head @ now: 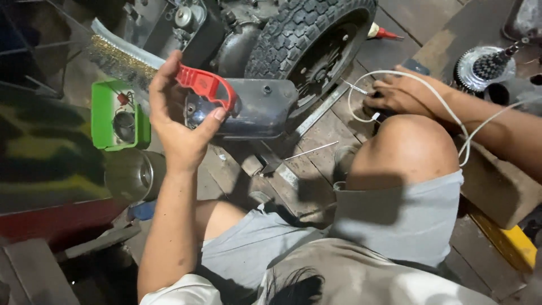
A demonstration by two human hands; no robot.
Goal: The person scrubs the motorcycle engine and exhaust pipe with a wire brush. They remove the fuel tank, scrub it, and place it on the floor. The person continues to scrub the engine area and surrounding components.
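My left hand is raised and grips the red handle of a wire brush; its brass bristles stretch out to the upper left. Behind the handle sits a dark metal cover next to a knobby motorcycle tyre. My right hand rests low on the wooden floor beyond my bent knee, fingers curled over something dark that I cannot make out. A white cable loops over that hand and wrist.
A green plastic tray with small parts lies at the left, a round metal bowl below it. A sprocket cluster stands at upper right. A thin metal rod lies on the planks. A yellow object sits at the right.
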